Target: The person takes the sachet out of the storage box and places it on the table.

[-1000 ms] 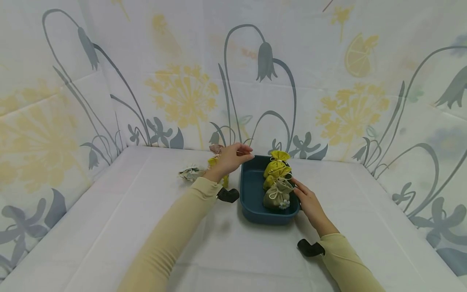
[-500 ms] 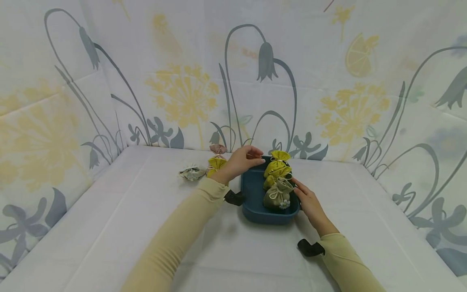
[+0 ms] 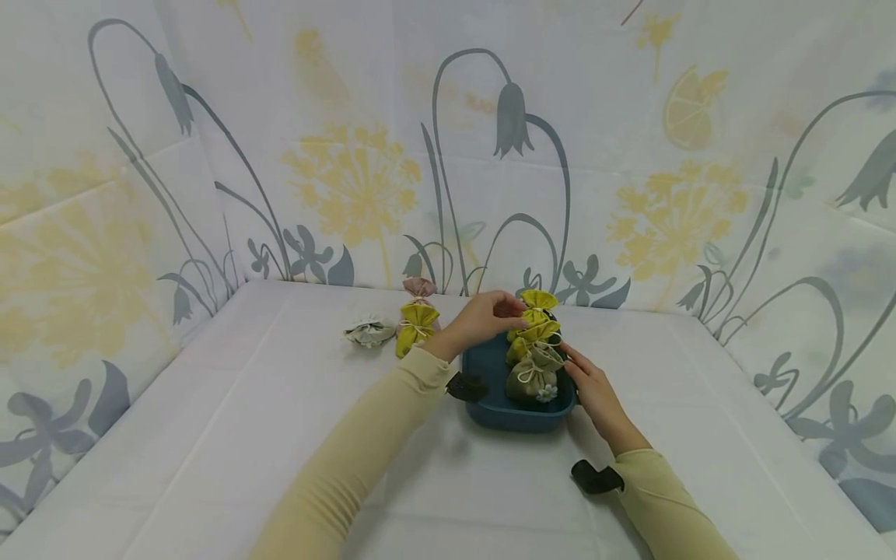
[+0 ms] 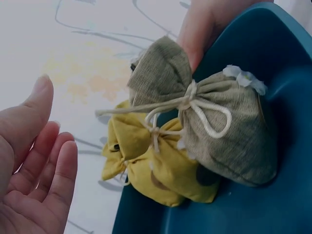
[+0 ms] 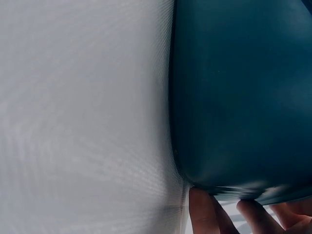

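Observation:
My left hand (image 3: 486, 320) hovers over the far part of a dark blue plastic bin (image 3: 518, 420), close to two yellow drawstring pouches (image 3: 535, 330). In the left wrist view its thumb and fingers (image 4: 64, 168) are apart, with nothing between them. Nearer the front of the bin sits a grey-green drawstring pouch (image 4: 229, 131) with a white cord bow and a white flower. My right hand (image 3: 595, 389) touches the bin's right side. The right wrist view shows its fingertips (image 5: 202, 209) against the outer wall; the thumb is not clearly visible.
Left of the bin stand a yellow pouch (image 3: 416, 330) and, behind it, a pink pouch (image 3: 418, 288). A pale patterned pouch (image 3: 369, 333) lies farther left. The white-covered table (image 3: 210, 404) ends at a flower-printed cloth backdrop (image 3: 392, 93).
My left hand has moved right from beside the bin's left rim to the yellow pouches, uncovering the yellow and pink pouches on the table. The right hand has stayed at the bin.

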Tool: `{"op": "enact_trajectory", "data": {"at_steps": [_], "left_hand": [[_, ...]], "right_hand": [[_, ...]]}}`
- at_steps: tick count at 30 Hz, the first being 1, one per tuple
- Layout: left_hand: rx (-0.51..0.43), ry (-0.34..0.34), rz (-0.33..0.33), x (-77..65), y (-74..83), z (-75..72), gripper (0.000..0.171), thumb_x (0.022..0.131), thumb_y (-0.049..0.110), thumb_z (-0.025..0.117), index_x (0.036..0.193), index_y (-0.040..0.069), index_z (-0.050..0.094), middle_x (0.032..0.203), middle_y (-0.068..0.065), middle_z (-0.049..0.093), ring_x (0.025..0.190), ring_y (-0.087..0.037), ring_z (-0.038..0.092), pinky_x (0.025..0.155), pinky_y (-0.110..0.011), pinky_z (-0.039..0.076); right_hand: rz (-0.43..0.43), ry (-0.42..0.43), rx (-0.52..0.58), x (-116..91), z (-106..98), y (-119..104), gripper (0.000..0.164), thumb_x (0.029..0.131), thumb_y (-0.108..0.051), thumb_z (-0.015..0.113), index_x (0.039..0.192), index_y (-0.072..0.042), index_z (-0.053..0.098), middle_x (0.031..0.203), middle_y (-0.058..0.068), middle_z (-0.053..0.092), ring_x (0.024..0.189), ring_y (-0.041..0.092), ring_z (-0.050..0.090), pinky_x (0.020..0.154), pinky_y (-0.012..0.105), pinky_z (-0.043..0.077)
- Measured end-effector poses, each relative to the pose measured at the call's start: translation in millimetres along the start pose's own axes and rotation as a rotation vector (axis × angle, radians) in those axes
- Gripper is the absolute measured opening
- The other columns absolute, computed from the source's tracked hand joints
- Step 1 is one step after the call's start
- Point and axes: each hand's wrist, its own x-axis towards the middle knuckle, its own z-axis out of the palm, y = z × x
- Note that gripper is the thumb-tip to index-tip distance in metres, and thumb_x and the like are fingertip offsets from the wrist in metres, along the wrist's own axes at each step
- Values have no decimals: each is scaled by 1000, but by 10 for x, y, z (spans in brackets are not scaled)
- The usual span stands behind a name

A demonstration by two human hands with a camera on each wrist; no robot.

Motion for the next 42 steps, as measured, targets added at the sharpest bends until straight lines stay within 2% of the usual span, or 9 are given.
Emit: {"op": "enact_trajectory", "data": {"at_steps": [6,15,19,25,34,42], "left_hand": [[0,-48,-2,8,17,80,33,87,23,68,114,7,61,108,-3,62,100,-13,58,83,-23,46],[50,-115,8,3,68,189,40,81,21,74,116,5,62,111,-8,62,100,-13,59,82,-22,47],[34,-150,3,10,44,226,45,78,19,77,118,4,60,114,-10,61,99,-13,58,79,-21,48],[61,-192,19,26,-6,277,45,78,19,77,118,6,61,112,-4,62,96,-10,57,77,-21,48],[130,-216,52,54,-31,358,32,79,15,76,109,7,68,95,3,64,79,-8,56,68,-19,47],[138,-167,37,12,-22,341,19,81,17,74,99,10,71,94,4,66,86,-6,58,73,-19,47]], "right_hand": [[2,0,-7,4,-5,4,48,104,-23,29,149,-10,20,153,16,13,135,36,22,97,51,37],[-6,-9,-15,5,-15,14,49,104,-25,29,150,-11,20,153,16,13,134,37,23,97,52,36],[-8,-8,-10,7,-16,14,49,104,-24,29,150,-11,20,153,16,14,133,37,24,97,52,36],[-1,-9,-3,5,-16,8,48,104,-24,28,149,-10,20,152,18,15,132,37,28,96,48,39],[2,-7,-5,4,-15,5,48,104,-24,28,149,-10,21,151,18,19,129,36,32,94,46,41],[12,-2,-17,3,-19,-2,48,104,-25,29,149,-11,21,151,17,17,130,36,31,95,47,40]]}}
